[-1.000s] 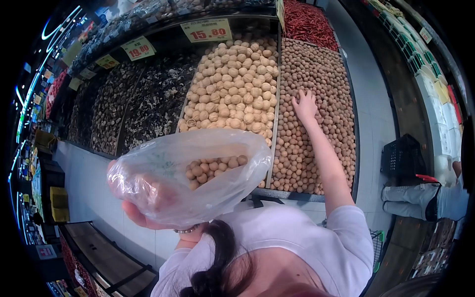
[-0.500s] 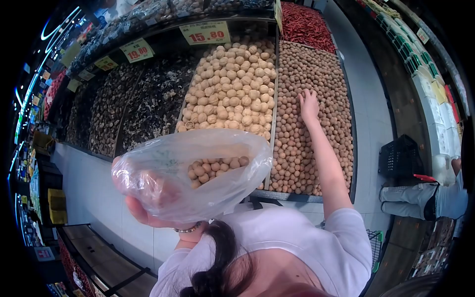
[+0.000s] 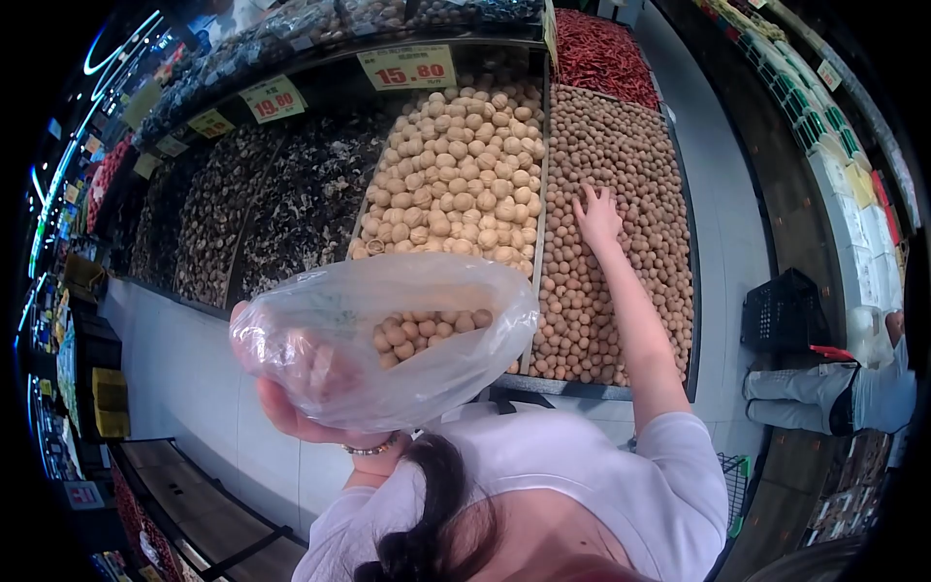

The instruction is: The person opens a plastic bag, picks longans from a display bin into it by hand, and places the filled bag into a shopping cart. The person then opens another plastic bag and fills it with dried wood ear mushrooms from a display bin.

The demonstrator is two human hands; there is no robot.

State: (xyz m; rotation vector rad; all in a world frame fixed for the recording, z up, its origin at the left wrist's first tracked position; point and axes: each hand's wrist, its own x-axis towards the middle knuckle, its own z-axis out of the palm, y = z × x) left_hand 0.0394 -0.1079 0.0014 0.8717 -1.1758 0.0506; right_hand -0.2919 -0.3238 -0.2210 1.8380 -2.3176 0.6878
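My left hand (image 3: 308,364) is closed around a clear plastic bag (image 3: 456,388), partly seen through the film. The bag's mouth gapes to the right. Brown round pieces (image 3: 427,332) show within that mouth; whether they lie inside or are seen through the film, I cannot tell. My right hand (image 3: 599,221) rests on the bin of small brown round dried fruits (image 3: 572,320), which look like longans. Its fingers are apart, and I see nothing held in them. Left of that bin lie pale walnuts (image 3: 456,175), partly covered by the bag at the front.
Dried red chillies (image 3: 601,58) fill the bin behind. Dark dried fungus (image 3: 315,184) lies left of the walnuts, under price signs (image 3: 407,68). A black basket (image 3: 784,310) and a person in light trousers (image 3: 800,393) are to the right. Tiled floor (image 3: 194,359) shows at left.
My right hand has shifted slightly left and toward me over the brown fruits, its fingers more spread. The bag in my left hand sits slightly further right in view.
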